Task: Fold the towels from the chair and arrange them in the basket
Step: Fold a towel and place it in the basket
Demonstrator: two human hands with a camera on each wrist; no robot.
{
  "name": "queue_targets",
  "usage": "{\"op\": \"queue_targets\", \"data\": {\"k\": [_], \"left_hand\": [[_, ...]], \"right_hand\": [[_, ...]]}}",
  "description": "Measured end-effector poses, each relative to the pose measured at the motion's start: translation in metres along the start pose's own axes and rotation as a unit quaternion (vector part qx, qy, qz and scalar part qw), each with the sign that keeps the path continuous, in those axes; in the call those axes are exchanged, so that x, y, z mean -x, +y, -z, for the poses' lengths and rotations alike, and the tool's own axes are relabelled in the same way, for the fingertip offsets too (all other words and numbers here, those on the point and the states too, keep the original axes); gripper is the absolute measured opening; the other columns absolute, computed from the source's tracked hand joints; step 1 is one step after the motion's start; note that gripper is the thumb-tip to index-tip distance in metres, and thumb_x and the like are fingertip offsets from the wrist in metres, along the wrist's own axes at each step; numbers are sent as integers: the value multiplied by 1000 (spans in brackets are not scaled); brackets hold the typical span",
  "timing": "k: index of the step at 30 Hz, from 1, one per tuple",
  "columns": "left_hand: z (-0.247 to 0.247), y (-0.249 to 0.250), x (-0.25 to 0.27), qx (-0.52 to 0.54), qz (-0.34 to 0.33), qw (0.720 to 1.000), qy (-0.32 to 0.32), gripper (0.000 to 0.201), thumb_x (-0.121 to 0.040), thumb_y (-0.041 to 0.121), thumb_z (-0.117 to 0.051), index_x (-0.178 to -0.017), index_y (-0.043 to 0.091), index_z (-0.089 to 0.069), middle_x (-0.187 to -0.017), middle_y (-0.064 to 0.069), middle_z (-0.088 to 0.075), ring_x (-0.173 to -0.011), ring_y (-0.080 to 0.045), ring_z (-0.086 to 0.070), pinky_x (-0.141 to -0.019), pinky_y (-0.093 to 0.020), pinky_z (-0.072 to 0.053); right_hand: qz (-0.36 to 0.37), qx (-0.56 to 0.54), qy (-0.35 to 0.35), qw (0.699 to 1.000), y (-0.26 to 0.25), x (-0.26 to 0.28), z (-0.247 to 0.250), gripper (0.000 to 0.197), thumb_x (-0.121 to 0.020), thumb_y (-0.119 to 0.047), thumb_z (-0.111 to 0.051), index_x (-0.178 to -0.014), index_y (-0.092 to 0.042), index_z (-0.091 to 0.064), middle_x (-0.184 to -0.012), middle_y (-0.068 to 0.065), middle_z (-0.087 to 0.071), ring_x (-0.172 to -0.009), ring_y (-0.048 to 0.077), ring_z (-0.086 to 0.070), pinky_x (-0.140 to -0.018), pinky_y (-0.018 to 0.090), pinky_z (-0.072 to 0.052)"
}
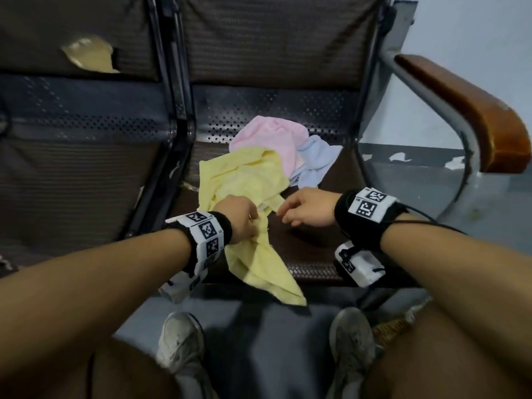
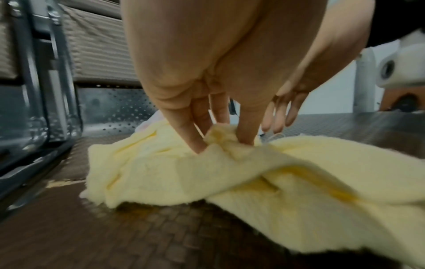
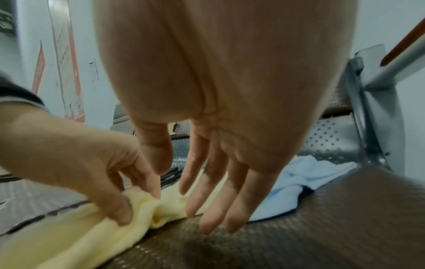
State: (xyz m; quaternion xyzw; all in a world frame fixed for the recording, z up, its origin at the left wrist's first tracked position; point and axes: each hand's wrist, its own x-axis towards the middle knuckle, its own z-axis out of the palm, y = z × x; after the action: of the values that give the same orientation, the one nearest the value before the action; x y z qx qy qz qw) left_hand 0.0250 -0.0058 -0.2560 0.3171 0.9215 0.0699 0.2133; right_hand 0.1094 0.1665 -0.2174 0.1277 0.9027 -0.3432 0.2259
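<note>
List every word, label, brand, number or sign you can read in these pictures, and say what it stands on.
No readable words, brands or numbers in any view.
Left wristband: black-and-white square code markers, patterns only, no letters.
Right wristband: the same kind of code markers, no letters.
Red and white strip on the wall, right wrist view: any print is too blurred to read.
Yellow towel: no label visible.

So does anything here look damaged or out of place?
Yes. The left chair back is torn, with pale padding showing through. The yellow towel held by the left hand hangs off the seat's front edge. No basket is in view.
</note>
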Motion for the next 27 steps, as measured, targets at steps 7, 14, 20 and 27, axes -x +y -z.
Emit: {"op": "queue_targets", "data": {"k": [7,14,20,27], "left_hand": [[24,5,0,338,-44,931,129,17,-85,33,-73,-87,17,-74,-71,-2,-70,-69,-20,-66,-72,-32,-57],[40,7,8,402,-78,908,89,63,-65,22,-62,-126,23,-49,-112,-2,-61,-91,-21,-63,-77,-38,-57],[35,3,7,106,-57,981,152,15,-90,26,-61,-101,17,-59,-98,-6,-64,-100,-31,-61,-74,-27,-39],[67,46,21,284,-149,915,244,26,-97,19,-48,-74,20,-58,-67,15,-53,-70,-10,-49,-64,-26,-31]], "right_hand": [[105,-17,-9,994,-27,-15,-6,55,-76,-38,-82,-124,-23,-58,-113,-6,-66,-101,10,-62,-84,19,-50],[179,-122,205,955,-26,5,20,21,-82,-4,-53,-95,-15,-64,-83,-8,-62,-78,6,-59,-71,25,-45],[163,-300,279,898,-10,36,43,35,-74,-11,-51,-94,-30,-72,-98,-8,-70,-91,9,-65,-73,24,-53],[38,-1,262,964,19,51,40,75,-72,-58,-77,-135,-27,-50,-127,-7,-51,-112,14,-54,-92,31,-45]]}}
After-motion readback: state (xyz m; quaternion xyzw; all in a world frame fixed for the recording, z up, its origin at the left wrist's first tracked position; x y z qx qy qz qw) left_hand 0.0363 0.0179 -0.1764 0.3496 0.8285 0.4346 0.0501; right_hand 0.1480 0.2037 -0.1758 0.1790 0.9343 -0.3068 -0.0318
